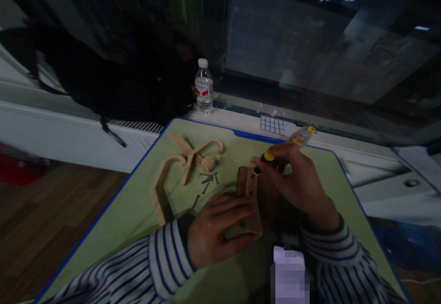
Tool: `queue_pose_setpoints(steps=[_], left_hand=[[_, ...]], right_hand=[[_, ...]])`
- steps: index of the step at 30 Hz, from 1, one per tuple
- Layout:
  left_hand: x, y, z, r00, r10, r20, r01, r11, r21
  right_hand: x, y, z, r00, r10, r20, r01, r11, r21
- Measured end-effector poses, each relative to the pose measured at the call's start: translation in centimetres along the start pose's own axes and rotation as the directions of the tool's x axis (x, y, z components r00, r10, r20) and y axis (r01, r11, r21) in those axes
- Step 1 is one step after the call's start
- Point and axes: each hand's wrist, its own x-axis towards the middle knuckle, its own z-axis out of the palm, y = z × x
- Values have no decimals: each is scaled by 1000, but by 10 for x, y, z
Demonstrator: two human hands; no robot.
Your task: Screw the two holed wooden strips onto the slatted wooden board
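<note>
Currently, my right hand [298, 177] grips a yellow-and-black screwdriver [268, 158] over a wooden strip [252, 187], just right of the frame's centre; my left hand's [218, 226] fingers clasp that strip, beside loose screws [206, 188] on the tabletop [127, 221].

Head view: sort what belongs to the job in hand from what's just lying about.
Job in hand:
yellow-and-black screwdriver, in the right hand
drilled wooden piece, held by the left hand
probably the loose screws and curved wooden pieces

Apparently just lying about:
water bottle
blue-gridded sheet
</note>
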Motion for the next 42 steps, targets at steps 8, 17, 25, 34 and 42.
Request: queue_pose_setpoints(steps=[8, 17, 25, 34, 42], left_hand=[[0, -1, 1, 1000, -15, -4, 15, 1000, -16], [9, -11, -5, 925, -371, -77, 353, 918, -182], [65, -22, -7, 879, -474, -58, 472, 881, -39], [77, -32, -6, 940, -340, -38, 342, 930, 133], [80, -33, -13, 941, -330, 83, 325, 943, 66]], right_hand=[[1, -1, -4, 998, 62, -9, -62, 995, -77], [5, 0, -5, 998, -32, 47, 36, 995, -93], [4, -1, -7, 988, -66, 143, 71, 997, -31], [5, -3, -6, 987, -32, 158, 33, 999, -6], [3, 3, 3, 998, -7, 70, 12, 997, -73]])
